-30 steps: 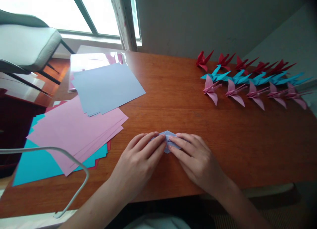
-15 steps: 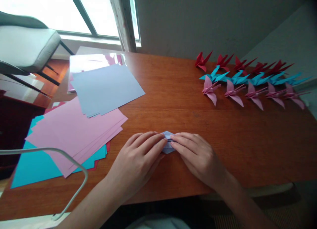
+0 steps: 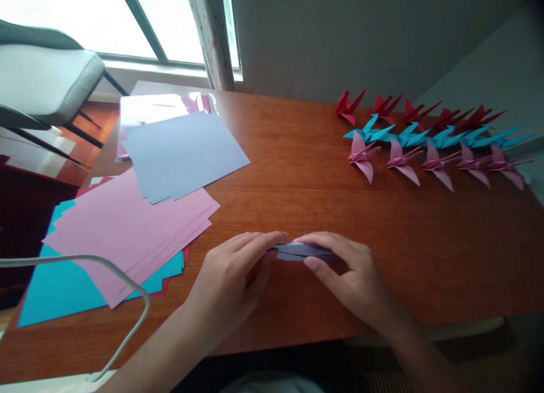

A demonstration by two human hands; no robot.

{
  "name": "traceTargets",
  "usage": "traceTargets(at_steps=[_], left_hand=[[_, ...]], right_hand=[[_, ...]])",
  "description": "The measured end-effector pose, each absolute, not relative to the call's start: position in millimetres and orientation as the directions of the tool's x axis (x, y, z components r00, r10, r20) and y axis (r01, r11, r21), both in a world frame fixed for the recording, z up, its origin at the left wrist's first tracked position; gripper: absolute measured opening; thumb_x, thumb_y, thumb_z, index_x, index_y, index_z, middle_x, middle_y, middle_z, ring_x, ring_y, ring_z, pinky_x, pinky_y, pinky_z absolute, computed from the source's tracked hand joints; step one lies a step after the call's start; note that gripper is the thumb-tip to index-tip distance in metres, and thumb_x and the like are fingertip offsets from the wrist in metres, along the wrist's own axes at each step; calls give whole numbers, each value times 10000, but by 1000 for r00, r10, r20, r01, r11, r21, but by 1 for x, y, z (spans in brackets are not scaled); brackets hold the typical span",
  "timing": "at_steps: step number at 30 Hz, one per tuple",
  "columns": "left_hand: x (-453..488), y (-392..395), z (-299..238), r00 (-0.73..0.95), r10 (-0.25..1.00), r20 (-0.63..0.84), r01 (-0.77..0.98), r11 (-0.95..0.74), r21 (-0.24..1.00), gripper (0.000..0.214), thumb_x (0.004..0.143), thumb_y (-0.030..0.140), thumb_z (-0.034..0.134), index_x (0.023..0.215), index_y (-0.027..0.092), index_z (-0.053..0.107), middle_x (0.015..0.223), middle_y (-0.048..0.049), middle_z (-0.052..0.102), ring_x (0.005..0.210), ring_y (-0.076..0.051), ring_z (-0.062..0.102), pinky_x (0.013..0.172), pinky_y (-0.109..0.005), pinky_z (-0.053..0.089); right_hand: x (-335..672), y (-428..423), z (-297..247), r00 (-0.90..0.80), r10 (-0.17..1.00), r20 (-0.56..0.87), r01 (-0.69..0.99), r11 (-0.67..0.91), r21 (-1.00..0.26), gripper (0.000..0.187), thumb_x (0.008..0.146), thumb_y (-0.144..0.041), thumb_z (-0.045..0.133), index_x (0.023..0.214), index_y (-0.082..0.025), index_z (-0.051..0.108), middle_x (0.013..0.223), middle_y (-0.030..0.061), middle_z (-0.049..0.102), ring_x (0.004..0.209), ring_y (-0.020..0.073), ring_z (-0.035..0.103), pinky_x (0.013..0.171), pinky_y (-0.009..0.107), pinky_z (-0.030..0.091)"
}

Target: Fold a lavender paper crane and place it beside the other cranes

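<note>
Stacks of pink, blue, lavender paper sheets (image 3: 140, 223) left on wooden counter (image 3: 425, 240); folded paper cranes (image 3: 425, 138) in rows far right. Left hand (image 3: 232, 279), right hand (image 3: 352, 271) pinch small folded lavender paper piece (image 3: 300, 250) between fingertips, near front edge.

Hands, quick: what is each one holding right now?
Left hand: pinched shut on the left end of the folded paper.
Right hand: pinched shut on its right end.

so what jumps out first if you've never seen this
Three rows of paper cranes, red, blue and pink, line the far right of the table. Loose coloured sheets fan out on the left. At the near edge, the left hand and right hand pinch a folded lilac paper.
</note>
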State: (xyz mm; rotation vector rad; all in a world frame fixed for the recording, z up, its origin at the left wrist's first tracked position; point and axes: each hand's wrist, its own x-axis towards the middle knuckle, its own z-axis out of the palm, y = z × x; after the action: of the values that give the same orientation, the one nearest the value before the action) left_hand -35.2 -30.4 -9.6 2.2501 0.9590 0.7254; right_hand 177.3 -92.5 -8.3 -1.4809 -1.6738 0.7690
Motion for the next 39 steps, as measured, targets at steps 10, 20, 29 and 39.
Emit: traceTargets(at_steps=[10,20,29,39], left_hand=[[-27,-32,-18,631,732,257,542,-653,528,286,966,152,518,1233,181,615,1199,-83,720,1048,-242,669,885,-391,548],[-26,-35,-20,732,601,321,526,-798,296,296,1003,166,458,1220,130,656,1308,-111,669,1196,-289,576,959,-435,497],[-23,-33,-13,793,504,342,437,-862,257,328,1034,174,402,1117,131,716,1164,-73,739,1057,-233,644,910,-389,535],[-31,-33,-14,818,481,316,399,-869,292,317,1028,171,416,1139,133,711,1245,-77,726,1089,-233,662,906,-387,552]], right_hand=[[172,-84,-18,37,977,211,687,128,-715,175,915,-132,621,1062,-203,685,1026,46,766,944,178,724,857,284,572],[170,-80,-26,-57,933,357,871,221,-439,224,916,-128,621,1130,-175,666,1096,102,701,1029,268,607,920,448,520],[181,-92,-25,-309,874,374,812,447,-375,202,913,-86,601,1072,-169,696,1028,98,732,907,229,617,796,401,525],[190,-96,-21,-406,846,346,807,510,-298,156,928,-150,647,1061,-207,705,1079,57,758,997,236,649,864,419,504]])
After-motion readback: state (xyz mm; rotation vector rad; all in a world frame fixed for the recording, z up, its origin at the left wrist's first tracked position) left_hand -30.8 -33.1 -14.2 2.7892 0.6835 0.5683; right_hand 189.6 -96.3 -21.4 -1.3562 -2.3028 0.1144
